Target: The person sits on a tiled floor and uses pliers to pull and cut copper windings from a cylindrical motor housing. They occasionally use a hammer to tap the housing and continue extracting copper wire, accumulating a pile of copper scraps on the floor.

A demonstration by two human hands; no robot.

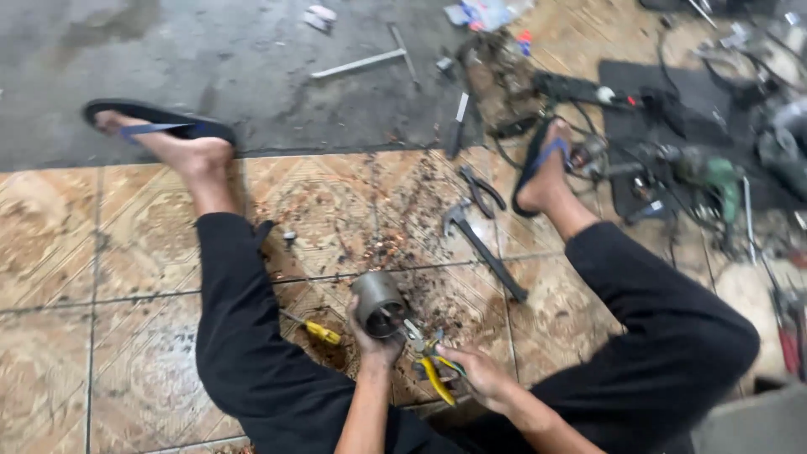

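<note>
Gripping inside a metal cylinder with pliers, seated on the tiled floor

The left hand [376,343] was closed around the cylinder [379,303], held between the legs just above the tiles [50,252]; the right hand [477,376] squeezed yellow pliers [430,361] at its open mouth. It seemed best to keep the cylinder steady — and pull straight, not sideways.

Open tile [50,252] at floor's left edge, past the left leg [239,336]. Between the legs: hammer [486,250], pliers [481,190], copper scraps [382,244], screwdriver [315,329] block the middle. Right edge jammed with cables and a green power tool [714,181]; top-left concrete [210,59] mostly free
</note>
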